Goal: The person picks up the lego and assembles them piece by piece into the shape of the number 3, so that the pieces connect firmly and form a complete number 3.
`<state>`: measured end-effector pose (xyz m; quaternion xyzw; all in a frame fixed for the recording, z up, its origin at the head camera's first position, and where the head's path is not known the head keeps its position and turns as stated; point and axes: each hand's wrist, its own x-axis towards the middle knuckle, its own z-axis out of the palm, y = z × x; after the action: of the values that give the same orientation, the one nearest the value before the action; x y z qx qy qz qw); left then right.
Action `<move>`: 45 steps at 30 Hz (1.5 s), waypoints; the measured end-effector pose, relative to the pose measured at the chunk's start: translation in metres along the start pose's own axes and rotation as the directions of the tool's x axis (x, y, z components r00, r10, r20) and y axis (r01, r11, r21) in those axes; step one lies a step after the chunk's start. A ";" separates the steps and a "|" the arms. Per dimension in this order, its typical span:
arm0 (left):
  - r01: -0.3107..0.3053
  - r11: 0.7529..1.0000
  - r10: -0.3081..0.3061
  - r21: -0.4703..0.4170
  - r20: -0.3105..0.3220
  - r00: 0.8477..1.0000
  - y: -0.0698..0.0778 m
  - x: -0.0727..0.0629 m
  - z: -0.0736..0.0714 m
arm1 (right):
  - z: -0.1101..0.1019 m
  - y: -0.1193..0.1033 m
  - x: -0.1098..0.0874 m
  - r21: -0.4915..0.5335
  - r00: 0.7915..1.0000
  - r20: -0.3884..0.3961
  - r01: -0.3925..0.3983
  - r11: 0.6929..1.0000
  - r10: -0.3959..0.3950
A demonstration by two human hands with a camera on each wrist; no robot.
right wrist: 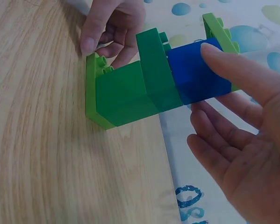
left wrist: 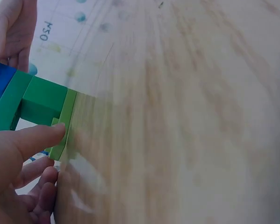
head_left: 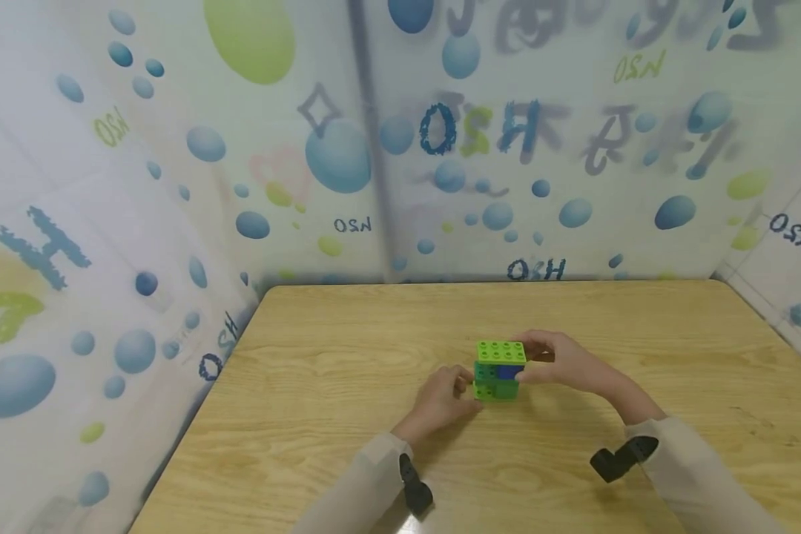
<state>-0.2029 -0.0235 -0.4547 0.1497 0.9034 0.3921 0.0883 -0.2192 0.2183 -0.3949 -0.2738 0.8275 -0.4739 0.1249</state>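
A small stack of toy building bricks stands on the wooden table in front of me. From the bottom up it has a light green base plate [right wrist: 90,91], a green brick [right wrist: 123,93], a flatter green brick [right wrist: 158,70], a blue brick [right wrist: 193,70] and a light green top plate [head_left: 500,351]. My left hand [head_left: 442,400] pinches the base plate at its left end, thumb on the near side. At the upper right, my right hand [head_left: 564,361] grips the blue brick, its thumb [right wrist: 224,58] lying across that brick's face.
The wooden table [head_left: 320,348] spreads around the stack on all sides. A wall covering [head_left: 400,208] with blue and green bubbles rises behind the table's far edge and along its left. Each wrist carries a dark strapped device [head_left: 617,460].
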 end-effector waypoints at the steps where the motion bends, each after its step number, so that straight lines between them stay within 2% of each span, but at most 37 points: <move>1: 0.006 0.999 -0.006 -0.038 0.012 1.000 -0.001 0.000 -0.001 | 0.000 0.001 -0.001 0.005 1.000 -0.006 -0.004 1.000 0.004; 3: 0.018 0.994 -0.015 -0.108 0.032 0.999 -0.002 -0.001 -0.003 | 0.001 0.003 -0.003 0.008 1.000 -0.016 -0.011 1.000 0.011; 6: 0.005 0.984 0.001 -0.177 0.034 0.999 -0.004 -0.001 -0.006 | 0.002 0.007 -0.006 0.015 0.999 -0.032 -0.028 1.000 0.028; 15: -0.042 0.961 0.033 -0.273 -0.037 0.999 0.006 -0.002 -0.015 | 0.014 0.020 -0.014 0.047 0.988 -0.133 -0.069 0.997 0.075; 21: -0.058 0.961 0.042 -0.269 -0.065 0.997 0.012 -0.003 -0.016 | 0.023 0.028 -0.015 0.066 0.982 -0.171 -0.073 0.995 0.083; 28: -0.058 0.962 0.039 -0.268 -0.078 0.996 0.014 -0.002 -0.016 | 0.029 0.031 -0.015 0.090 0.970 -0.195 -0.130 0.987 0.146; 33: -0.073 0.961 0.051 -0.265 -0.090 0.995 0.015 -0.003 -0.017 | 0.030 0.032 -0.016 0.094 0.971 -0.205 -0.107 0.990 0.124; 39: -0.102 0.966 0.080 -0.237 -0.103 0.991 0.017 -0.005 -0.020 | 0.030 0.032 -0.016 0.116 0.967 -0.208 -0.123 0.986 0.146; 45: -0.097 0.976 0.077 -0.197 -0.107 0.991 0.016 0.000 -0.021 | 0.029 0.033 -0.013 0.116 0.958 -0.221 -0.159 0.980 0.182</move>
<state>-0.2051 -0.0275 -0.4282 0.1598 0.8549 0.4919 0.0410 -0.2056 0.2179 -0.4390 -0.1382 0.8331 -0.5294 0.0815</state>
